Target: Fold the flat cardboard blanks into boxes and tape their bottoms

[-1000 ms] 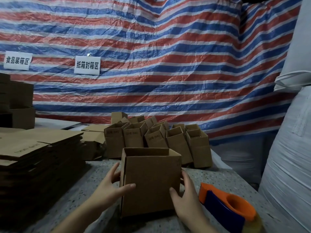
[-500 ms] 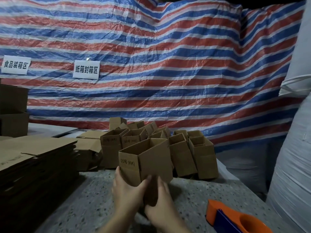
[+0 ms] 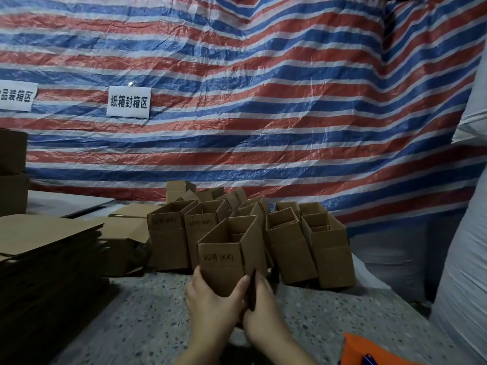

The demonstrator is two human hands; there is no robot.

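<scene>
the left hand (image 3: 210, 301) and the right hand (image 3: 263, 309) are both gripping the open box (image 3: 224, 259) near the middle of the table (image 3: 147, 312), and should be putting it down softly by the other boxes (image 3: 290, 241).

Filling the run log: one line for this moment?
both hands hold box | box off table | tape dispenser idle

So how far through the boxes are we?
Done: a cluster of folded boxes stands at the back of the table. In hand: left hand and right hand hold one open box. Left: a tall stack of blanks; the tape dispenser lies idle.
</scene>
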